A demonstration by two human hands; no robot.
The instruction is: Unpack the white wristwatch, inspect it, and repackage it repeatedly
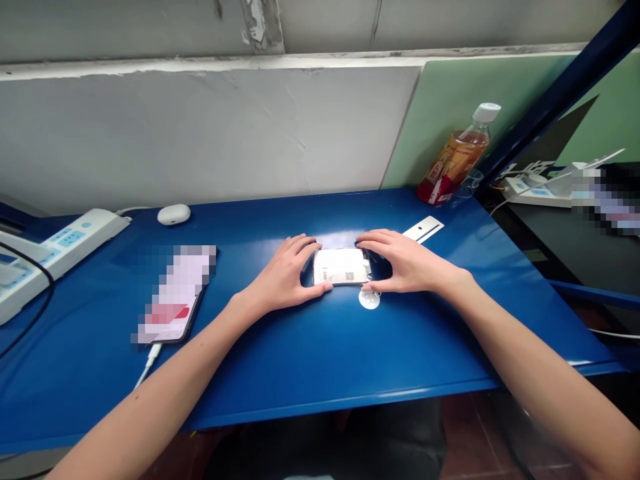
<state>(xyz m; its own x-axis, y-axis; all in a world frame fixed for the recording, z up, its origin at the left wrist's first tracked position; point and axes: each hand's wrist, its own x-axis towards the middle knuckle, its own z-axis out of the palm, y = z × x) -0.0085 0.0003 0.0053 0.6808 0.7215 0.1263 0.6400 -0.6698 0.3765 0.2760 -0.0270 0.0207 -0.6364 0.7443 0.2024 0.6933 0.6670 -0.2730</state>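
Observation:
A flat white rectangular pack lies on the blue table in front of me, with printed text and a QR code on its face and what looks like clear plastic at its right end. My left hand curves around the left end, thumb on the near edge and fingertips on the far edge. At the right end, my right hand grips in the same way, its thumb over the near corner. Partly under that thumb is a white round tag. Behind my right hand a white card strip with a dark slot sticks out.
A phone with a white cable lies left on the blue table. Beyond it are a white earbud case and a power strip. A drink bottle leans at the back right, near a blue post.

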